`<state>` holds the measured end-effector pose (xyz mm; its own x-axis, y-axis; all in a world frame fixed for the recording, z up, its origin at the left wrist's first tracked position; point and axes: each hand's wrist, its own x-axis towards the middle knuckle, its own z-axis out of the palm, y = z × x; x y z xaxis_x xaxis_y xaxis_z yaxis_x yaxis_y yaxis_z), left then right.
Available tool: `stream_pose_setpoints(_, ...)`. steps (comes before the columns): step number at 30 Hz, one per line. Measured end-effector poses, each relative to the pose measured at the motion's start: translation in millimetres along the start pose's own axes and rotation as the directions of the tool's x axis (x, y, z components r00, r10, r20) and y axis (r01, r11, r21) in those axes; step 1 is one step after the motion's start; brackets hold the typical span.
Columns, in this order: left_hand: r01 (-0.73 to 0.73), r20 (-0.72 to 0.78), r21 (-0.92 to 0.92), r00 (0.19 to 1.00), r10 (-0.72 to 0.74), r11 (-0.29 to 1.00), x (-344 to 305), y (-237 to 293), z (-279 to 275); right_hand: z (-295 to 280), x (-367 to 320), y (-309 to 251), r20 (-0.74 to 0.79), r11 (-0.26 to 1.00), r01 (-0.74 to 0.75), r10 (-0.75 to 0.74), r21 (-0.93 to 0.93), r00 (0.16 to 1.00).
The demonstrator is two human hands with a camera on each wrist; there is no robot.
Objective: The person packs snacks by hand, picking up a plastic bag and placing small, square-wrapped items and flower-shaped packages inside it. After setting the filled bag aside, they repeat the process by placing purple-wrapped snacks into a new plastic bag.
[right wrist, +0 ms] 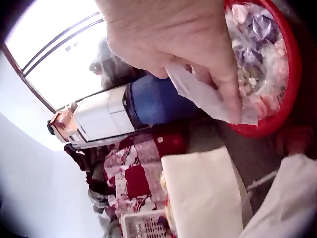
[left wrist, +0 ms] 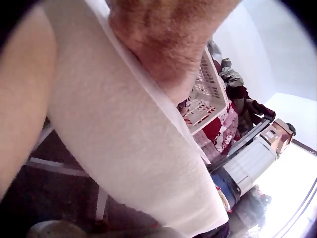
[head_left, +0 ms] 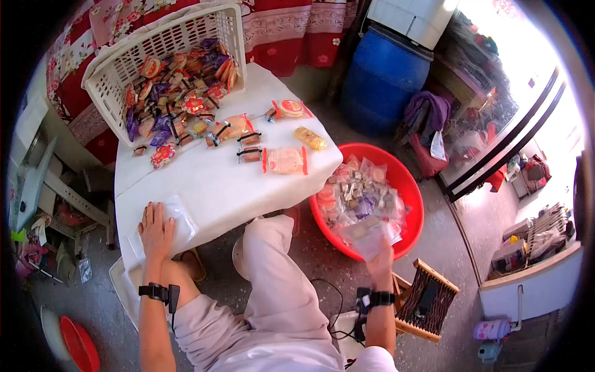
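Note:
My left hand [head_left: 156, 234] lies with fingers extended on a stack of clear plastic bags [head_left: 180, 222] at the near left of the white-covered table [head_left: 217, 198]. In the left wrist view only the heel of that hand [left wrist: 158, 44] shows; its fingers are hidden. My right hand [head_left: 380, 263] pinches a translucent plastic bag [right wrist: 198, 96] between thumb and fingers, over the near rim of a red basin [head_left: 416, 226]. Filled clear packets [head_left: 365, 186] heap the basin, some with purple wrappers among them. Whether the pinched bag has anything in it, I cannot tell.
A white basket [head_left: 102, 74] lies tipped on the table, wrapped snacks [head_left: 180, 93] spilling out. Near the table's right edge are round crackers [head_left: 285, 160] and a yellow packet [head_left: 310, 137]. A blue barrel [head_left: 384, 80] stands behind the basin, a wooden stool [head_left: 427, 301] right of my arm.

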<state>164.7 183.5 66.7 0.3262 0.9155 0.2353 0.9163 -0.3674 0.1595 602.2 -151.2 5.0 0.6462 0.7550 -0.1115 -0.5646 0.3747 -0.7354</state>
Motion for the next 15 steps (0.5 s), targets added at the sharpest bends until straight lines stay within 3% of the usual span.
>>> stream_pose_setpoints(1, 0.005, 0.000, -0.009, 1.000, -0.005, 1.000, -0.4, 0.4, -0.8, -14.1, 13.3, -4.7, -0.032, 0.992, 0.123, -0.124, -0.039, 0.992)
stream_pose_setpoints(5, -0.012, -0.019, -0.006, 1.000, 0.012, 1.000, -1.9, -0.1, 0.3, -54.6, 56.5, -18.2, -0.122, 0.979, 0.205, -0.203, 0.000, 0.971)
stream_pose_setpoints(6, -0.012, -0.017, -0.007, 1.000, 0.012, 1.000, -1.8, -0.3, 0.3, -82.7, 67.0, 0.0, -0.320, 0.997, 0.083, -0.080, -0.004, 0.944)
stream_pose_setpoints(7, -0.011, -0.019, -0.008, 1.000, 0.011, 1.000, -0.8, -0.2, 0.5, -103.5, 72.3, 14.3, -0.500, 0.999, -0.036, 0.039, 0.016, 0.865)
stream_pose_setpoints(9, -0.017, -0.025, -0.006, 1.000, 0.017, 1.000, 1.3, -5.0, 6.0, -105.8, 57.3, 63.0, -0.568, 0.986, -0.130, 0.049, -0.103, 0.822)
stream_pose_setpoints(11, -0.015, -0.022, 0.002, 1.000, 0.015, 1.000, -1.0, -7.8, 5.3, -74.5, 31.5, 92.8, -0.416, 0.945, -0.258, 0.156, -0.202, 0.896)
stream_pose_setpoints(13, -0.024, -0.042, -0.022, 0.999, 0.023, 0.999, -2.1, -1.9, 1.7, -67.6, 25.7, 137.2, -0.537, 0.877, -0.419, 0.241, -0.236, 0.808)
stream_pose_setpoints(15, -0.029, -0.039, -0.011, 0.999, 0.028, 1.000, -1.9, -5.1, 6.1, -14.1, 23.0, 139.4, -0.501, 0.801, -0.473, 0.257, -0.368, 0.826)
